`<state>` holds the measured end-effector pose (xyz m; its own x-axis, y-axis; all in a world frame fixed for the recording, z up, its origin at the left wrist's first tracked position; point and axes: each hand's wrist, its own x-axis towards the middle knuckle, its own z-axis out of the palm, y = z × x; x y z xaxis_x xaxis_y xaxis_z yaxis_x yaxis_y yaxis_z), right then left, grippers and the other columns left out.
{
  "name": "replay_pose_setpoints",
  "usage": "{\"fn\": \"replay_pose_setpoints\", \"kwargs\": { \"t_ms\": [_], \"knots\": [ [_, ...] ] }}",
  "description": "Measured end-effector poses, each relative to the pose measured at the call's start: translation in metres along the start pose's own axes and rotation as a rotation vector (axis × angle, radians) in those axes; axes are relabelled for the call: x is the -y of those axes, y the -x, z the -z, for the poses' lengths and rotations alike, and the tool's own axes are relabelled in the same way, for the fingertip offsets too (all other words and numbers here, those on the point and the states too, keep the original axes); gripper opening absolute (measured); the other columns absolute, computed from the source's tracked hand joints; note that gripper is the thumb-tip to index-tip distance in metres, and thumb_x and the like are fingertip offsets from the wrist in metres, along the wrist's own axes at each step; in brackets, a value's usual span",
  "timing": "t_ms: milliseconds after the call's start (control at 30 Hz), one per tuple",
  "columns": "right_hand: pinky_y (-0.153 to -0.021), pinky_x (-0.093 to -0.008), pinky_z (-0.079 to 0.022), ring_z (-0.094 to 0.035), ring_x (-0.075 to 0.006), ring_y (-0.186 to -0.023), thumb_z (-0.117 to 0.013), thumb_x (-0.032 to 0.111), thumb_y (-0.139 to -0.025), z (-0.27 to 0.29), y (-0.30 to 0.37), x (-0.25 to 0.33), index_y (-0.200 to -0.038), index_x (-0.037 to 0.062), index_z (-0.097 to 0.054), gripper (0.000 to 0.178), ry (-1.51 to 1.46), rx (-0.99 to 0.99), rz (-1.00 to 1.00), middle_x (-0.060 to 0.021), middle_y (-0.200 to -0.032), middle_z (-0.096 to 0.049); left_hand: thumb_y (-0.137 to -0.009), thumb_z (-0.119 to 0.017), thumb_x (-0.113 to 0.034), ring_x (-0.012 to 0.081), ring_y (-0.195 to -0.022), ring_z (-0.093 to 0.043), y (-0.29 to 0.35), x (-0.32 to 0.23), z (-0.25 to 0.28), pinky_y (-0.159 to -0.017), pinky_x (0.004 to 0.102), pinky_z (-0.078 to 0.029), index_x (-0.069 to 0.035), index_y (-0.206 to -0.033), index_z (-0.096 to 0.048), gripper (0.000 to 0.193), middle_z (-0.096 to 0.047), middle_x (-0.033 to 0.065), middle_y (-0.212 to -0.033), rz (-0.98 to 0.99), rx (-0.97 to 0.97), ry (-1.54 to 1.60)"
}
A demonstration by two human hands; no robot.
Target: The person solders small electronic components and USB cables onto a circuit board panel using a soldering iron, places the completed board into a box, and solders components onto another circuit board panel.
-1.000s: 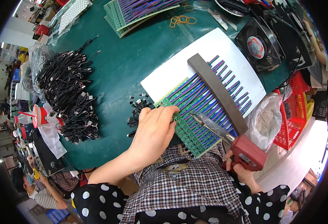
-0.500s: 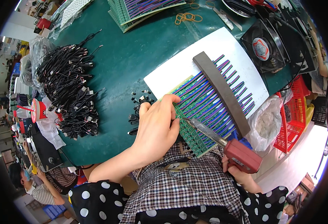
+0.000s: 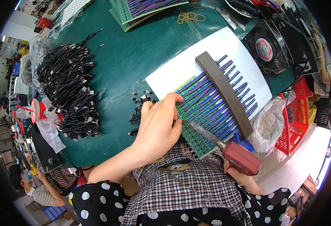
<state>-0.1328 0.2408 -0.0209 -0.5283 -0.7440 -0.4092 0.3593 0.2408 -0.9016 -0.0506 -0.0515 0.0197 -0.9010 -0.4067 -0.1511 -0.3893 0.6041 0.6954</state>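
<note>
The left hand (image 3: pixel 158 126) lies curled on the edge of a green circuit board (image 3: pixel 207 113) lined with coloured wires on the green tabletop (image 3: pixel 135 60). The right hand (image 3: pixel 238 175) grips a red-handled soldering iron (image 3: pixel 225 147), its tip touching the board beside the left fingers.

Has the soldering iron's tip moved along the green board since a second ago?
Cannot tell: the soldering iron tip rests beside the left hand on the green board throughout; only the camera shifts.
</note>
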Motion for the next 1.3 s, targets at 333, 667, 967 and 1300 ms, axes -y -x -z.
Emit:
{"fn": "replay_pose_setpoints", "kwargs": {
  "t_ms": [333,667,967,1300],
  "knots": [
    [-0.07,-0.0209,-0.051,-0.062,-0.0113,-0.082,-0.075,0.009,-0.072,-0.003,-0.001,0.01,-0.126,-0.0103,-0.045,0.065,-0.077,0.001,-0.027,-0.0096,-0.093,-0.065,-0.075,-0.062,0.001,0.0175,-0.069,-0.047,0.001,-0.001,-0.001,-0.083,0.034,-0.031,-0.007,-0.113,-0.047,0.041,-0.045,0.0008,-0.074,-0.006,-0.005,-0.031],
    [-0.073,-0.0311,-0.048,-0.059,-0.0156,-0.076,-0.068,0.008,-0.079,-0.012,0.003,0.024,-0.115,-0.0014,-0.053,0.041,-0.216,-0.07,-0.055,-0.0077,-0.081,-0.061,-0.076,-0.061,-0.002,0.0177,-0.075,-0.053,0.002,0.002,-0.002,-0.082,0.0353,-0.032,-0.006,-0.113,-0.05,0.039,-0.049,0.0014,-0.075,-0.055,-0.065,-0.073],
    [-0.053,-0.0249,-0.035,-0.048,-0.0116,-0.055,-0.059,0.052,-0.084,-0.011,-0.01,0.024,-0.082,0.0012,-0.054,0.051,0.127,-0.215,0.203,-0.0031,-0.059,-0.051,-0.075,-0.059,-0.004,0.0267,-0.091,-0.053,0.009,-0.003,-0.013,-0.081,0.0382,-0.035,-0.005,-0.11,-0.049,0.036,-0.057,0.0101,-0.091,-0.12,-0.176,-0.181],
    [-0.057,-0.0293,-0.048,-0.053,-0.0156,-0.059,-0.063,0.033,-0.087,-0.005,-0.006,0.013,-0.113,-0.0056,-0.046,0.049,-0.077,-0.141,0.257,-0.0132,-0.098,-0.054,-0.074,-0.069,-0.012,0.0252,-0.092,-0.056,0.005,0.109,0.084,-0.081,0.0389,-0.037,-0.005,-0.086,-0.067,0.014,-0.063,0.0074,-0.086,0.224,-0.409,-0.792]
  ]
}}
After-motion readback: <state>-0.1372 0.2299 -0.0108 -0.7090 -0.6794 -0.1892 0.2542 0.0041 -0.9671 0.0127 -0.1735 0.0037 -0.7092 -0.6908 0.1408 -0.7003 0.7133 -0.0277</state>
